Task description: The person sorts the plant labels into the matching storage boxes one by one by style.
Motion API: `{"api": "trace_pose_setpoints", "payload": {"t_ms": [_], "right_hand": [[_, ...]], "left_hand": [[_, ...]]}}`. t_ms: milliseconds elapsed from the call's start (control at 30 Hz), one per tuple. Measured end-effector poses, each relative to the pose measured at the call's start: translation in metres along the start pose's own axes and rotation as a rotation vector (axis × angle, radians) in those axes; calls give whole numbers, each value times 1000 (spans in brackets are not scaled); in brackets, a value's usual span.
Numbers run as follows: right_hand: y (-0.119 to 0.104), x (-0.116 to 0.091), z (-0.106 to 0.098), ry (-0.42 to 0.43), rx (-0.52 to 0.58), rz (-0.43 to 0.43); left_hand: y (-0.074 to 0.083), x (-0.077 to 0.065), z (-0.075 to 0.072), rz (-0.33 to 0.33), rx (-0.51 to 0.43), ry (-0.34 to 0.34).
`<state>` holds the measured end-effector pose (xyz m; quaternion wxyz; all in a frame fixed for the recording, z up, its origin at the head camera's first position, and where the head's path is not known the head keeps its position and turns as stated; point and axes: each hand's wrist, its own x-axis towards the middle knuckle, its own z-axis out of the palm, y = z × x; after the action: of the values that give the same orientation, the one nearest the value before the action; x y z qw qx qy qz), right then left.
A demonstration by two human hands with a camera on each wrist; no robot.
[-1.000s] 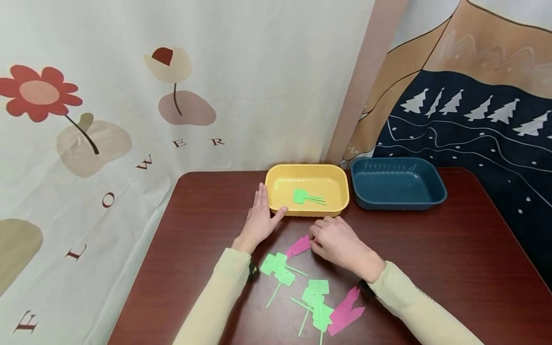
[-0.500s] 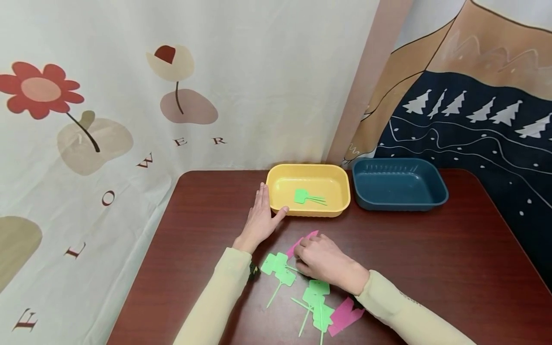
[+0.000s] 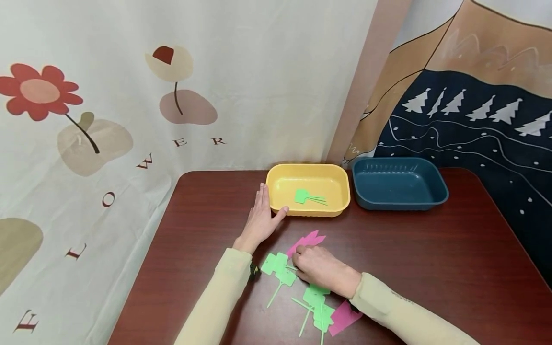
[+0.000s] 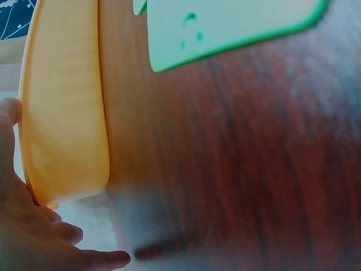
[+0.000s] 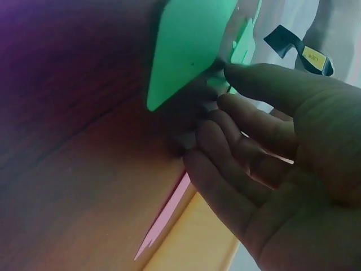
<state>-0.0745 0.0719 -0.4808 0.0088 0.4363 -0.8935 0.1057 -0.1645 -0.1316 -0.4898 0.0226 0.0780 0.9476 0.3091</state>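
My left hand [image 3: 258,223] lies with straight fingers along the left side of the yellow tub [image 3: 336,182], its thumb at the near rim. Three or so green plant labels [image 3: 302,196] lie in that tub. Over the table, my right hand [image 3: 321,268] has bent fingers at the thin stem of a green plant label [image 3: 284,276] in the left cluster. A gap shows between thumb and index fingertip in the right wrist view, with a bit of green label [image 5: 217,82] behind. Pink labels [image 3: 307,240] lie just beyond this hand.
Nearer the table's front edge, another cluster of green labels [image 3: 316,304] overlaps pink labels [image 3: 343,318], partly under the right forearm. A dark blue tub [image 3: 398,206] stands right of the yellow one. A printed curtain [image 3: 258,86] hangs behind the table [image 3: 453,268].
My right hand has moved left and toward me, from beside the yellow tub's front to the green label's stem, uncovering the pink labels. The left hand stays put.
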Motion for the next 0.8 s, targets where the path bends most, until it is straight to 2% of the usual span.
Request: {"api": "trace_pose_setpoints", "payload": {"t_ms": [367, 667, 800], "right_hand": [[-6, 2, 3, 67, -77, -9], [-3, 0, 3, 75, -68, 4], [3, -3, 2, 127, -73, 2]], "left_hand": [[1, -2, -1, 3, -2, 4], [0, -2, 0, 5, -3, 13], [-1, -1, 1, -2, 0, 13]]}}
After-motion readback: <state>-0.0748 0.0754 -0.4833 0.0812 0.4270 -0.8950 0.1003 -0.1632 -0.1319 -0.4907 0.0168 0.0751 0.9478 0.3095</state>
